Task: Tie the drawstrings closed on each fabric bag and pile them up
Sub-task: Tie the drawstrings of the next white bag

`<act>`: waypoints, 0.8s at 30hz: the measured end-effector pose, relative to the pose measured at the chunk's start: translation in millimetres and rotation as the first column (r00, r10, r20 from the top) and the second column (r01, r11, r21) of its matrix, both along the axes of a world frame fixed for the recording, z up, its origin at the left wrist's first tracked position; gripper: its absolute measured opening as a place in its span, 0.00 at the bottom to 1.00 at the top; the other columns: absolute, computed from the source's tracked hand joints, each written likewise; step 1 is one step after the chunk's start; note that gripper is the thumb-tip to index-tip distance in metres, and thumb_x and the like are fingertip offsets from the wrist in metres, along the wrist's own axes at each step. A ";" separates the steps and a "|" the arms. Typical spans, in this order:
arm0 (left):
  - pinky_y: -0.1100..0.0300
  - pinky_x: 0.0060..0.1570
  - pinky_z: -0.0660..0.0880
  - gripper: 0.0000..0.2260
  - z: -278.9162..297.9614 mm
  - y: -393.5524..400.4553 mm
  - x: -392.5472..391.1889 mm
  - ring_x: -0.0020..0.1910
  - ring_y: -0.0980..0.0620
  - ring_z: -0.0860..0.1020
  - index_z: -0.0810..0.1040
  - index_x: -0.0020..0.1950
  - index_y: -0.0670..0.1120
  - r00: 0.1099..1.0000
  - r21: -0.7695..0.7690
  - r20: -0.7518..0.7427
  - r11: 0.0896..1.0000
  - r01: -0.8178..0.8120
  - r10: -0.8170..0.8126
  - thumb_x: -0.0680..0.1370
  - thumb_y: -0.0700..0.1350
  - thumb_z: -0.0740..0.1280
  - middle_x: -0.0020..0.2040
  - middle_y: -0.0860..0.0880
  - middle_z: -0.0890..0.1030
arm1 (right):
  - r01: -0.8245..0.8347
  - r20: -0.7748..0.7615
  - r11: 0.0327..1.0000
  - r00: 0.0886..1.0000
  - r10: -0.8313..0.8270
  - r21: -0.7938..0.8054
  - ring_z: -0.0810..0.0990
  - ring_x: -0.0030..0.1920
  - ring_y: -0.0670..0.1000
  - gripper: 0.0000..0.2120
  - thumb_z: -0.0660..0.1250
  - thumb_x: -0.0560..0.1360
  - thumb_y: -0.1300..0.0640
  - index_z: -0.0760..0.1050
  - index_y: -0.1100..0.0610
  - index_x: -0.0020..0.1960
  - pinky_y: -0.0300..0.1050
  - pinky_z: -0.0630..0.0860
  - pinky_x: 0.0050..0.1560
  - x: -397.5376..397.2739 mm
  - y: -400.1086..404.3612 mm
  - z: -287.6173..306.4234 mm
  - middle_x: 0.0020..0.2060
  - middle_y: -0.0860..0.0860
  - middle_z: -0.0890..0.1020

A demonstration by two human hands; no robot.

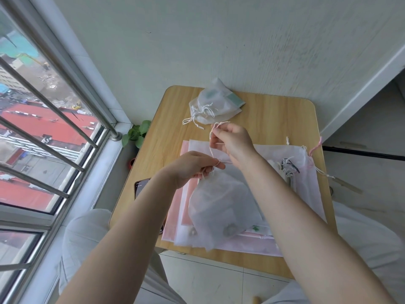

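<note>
A sheer white fabric bag (215, 208) hangs over the table's near half with its neck gathered. My left hand (192, 166) pinches that gathered neck and the drawstring (211, 148) where it comes out. My right hand (233, 142), higher and a little farther off, holds the free end of the same string pulled up in a loop. Under the bag lies a flat stack of white and pink bags (291, 194). A small pile of tied white bags (213, 105) rests at the table's far edge.
The small wooden table (274, 119) stands against a pale wall. A dark phone (140, 187) lies at its left edge, partly under my left arm. A potted green plant (137, 133) sits on the floor by the barred window. My knees show below the table.
</note>
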State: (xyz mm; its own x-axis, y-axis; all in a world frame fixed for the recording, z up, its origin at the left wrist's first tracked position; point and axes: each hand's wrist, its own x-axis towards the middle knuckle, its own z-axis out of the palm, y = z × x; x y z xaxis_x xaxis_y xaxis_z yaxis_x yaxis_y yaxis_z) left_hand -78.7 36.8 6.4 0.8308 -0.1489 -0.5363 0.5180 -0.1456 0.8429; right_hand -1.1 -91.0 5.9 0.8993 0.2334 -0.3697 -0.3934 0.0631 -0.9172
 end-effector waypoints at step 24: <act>0.60 0.38 0.74 0.09 -20.0 16.1 -4.8 0.31 0.53 0.74 0.80 0.44 0.42 0.936 0.061 -0.078 0.939 -0.339 0.343 0.78 0.45 0.64 0.31 0.49 0.77 | -0.433 0.191 0.664 0.733 0.653 -0.610 0.71 0.31 0.44 0.07 0.76 0.71 0.53 0.80 0.51 0.47 0.39 0.70 0.35 -20.6 -15.7 2.9 0.32 0.47 0.74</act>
